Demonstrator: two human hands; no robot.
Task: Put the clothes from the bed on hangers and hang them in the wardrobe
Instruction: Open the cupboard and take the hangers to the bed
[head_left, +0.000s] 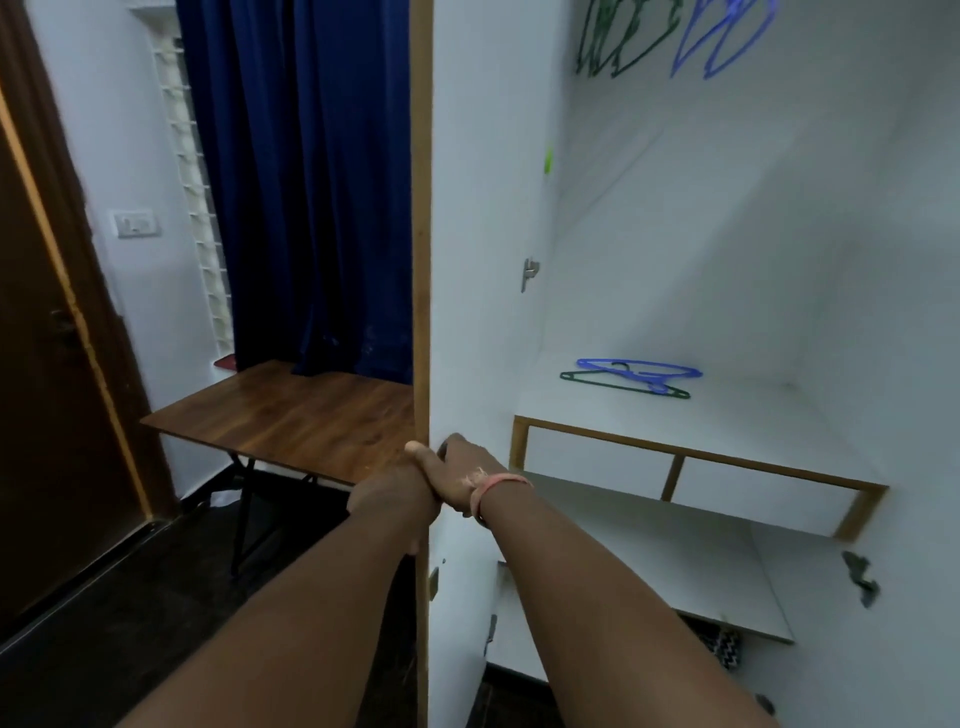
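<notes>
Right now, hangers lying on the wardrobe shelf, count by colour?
Blue hanger: 1
Green hanger: 1
Total on the shelf: 2
More blue and green hangers hang at the top, too blurred to count.

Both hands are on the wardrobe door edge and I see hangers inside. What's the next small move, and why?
Probably let go with the right hand and reach for the blue hanger lying across the green hanger on the shelf. The door already stands open, both hands grip its edge, the left hand too, and no clothes are hung yet.
</notes>
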